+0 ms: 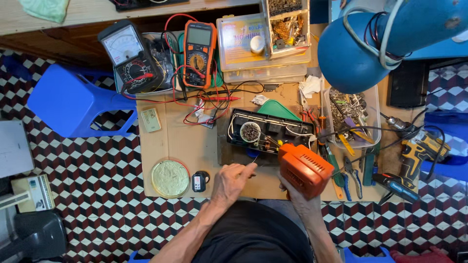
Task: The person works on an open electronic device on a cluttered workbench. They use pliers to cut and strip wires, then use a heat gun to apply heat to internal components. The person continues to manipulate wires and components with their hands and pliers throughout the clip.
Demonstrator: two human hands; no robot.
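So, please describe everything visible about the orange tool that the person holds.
The orange tool is a chunky plastic body with ribbed vent slots on top, seemingly a soldering gun. The right hand grips it from below. It points up-left, its front end reaching the open black circuit board unit on the cardboard-covered table. Its tip is too small to see clearly.

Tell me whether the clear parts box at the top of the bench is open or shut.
Open. The clear parts box shows its compartments uncovered, with brownish metal parts exposed inside; no lid covers them. It sits on a stack of flat plastic cases.
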